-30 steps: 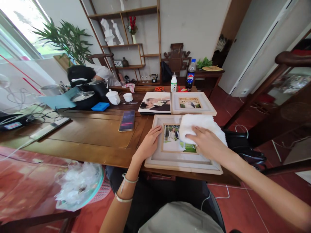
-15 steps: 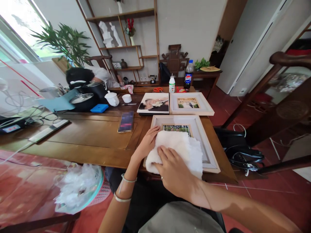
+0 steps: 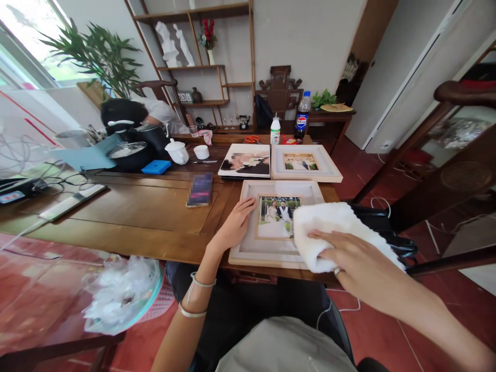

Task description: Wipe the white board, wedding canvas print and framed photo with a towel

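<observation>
A white picture frame (image 3: 242, 248) lies flat near the table's front edge, showing a photo (image 3: 273, 214) of two people in formal dress. My left hand (image 3: 234, 225) rests on its left side, fingers stretched along the rim. A fluffy white cloth (image 3: 341, 222) is bunched under my right hand (image 3: 352, 258), whose fingers close on it. The cloth covers the frame's right part and hangs out past the table's right edge. Behind lie a second framed photo (image 3: 306, 164) and a light-bordered photo panel (image 3: 246, 161).
A phone (image 3: 200, 189) lies left of the frame. Farther back are a white teapot (image 3: 177, 151), a white cup (image 3: 201, 152), a blue box (image 3: 156, 167), a white bottle (image 3: 275, 130) and a cola bottle (image 3: 302, 116). A person (image 3: 163, 116) leans behind black pots. A bag-lined basket (image 3: 124, 299) stands below.
My right hand has swept the cloth rightward across the frame, uncovering the photo. My left hand has stayed at the frame's left side.
</observation>
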### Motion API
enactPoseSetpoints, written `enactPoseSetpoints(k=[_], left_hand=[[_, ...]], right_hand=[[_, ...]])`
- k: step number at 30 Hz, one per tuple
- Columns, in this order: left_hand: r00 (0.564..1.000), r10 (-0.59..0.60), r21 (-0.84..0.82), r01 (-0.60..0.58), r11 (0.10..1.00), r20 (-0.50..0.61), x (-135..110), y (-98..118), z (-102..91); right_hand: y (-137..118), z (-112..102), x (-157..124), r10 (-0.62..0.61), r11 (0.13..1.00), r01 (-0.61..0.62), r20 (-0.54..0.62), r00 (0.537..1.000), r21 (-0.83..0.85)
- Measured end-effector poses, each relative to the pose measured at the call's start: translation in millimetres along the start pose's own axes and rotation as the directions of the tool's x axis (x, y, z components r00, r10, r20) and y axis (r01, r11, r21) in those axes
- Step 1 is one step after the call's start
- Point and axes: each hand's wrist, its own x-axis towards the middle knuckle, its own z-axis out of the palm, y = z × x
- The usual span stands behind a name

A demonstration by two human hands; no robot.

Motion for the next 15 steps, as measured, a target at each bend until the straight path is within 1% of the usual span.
enactPoseSetpoints(k=[2,5,7,10,13,15], left_hand=[[1.000,-0.002,0.008,0.002,1.000,0.012,0.4,0.0,-0.3],[1.000,-0.010,0.019,0.010,1.000,0.022,0.9,0.3,-0.4],[1.000,-0.009,0.022,0.008,1.000,0.025,0.8,0.4,-0.3],[1.000,-0.006,0.030,0.005,1.000,0.028,0.3,0.2,-0.1],[1.000,-0.010,0.035,0.010,0.999,0.018,0.3,0.5,0.2],[1.000,-0.014,0.040,0.013,0.999,0.012,0.9,1.2,0.4]], right_hand=[[14.8,-2.9,8.9,-0.014,1.000,0.013,0.014,1.000,0.019],[36.5,1.2,35.0,-0.028,1.000,0.028,-0.003,1.000,-0.007],[50.8,7.6,56.8,-0.027,0.999,0.025,-0.046,0.999,-0.034],[67.1,18.1,86.6,-0.014,0.998,0.005,-0.141,0.990,-0.069],[68.1,26.0,101.5,-0.004,0.994,-0.015,-0.182,0.983,-0.104],[58.0,28.4,98.7,-0.007,0.992,-0.013,-0.154,0.988,-0.125]])
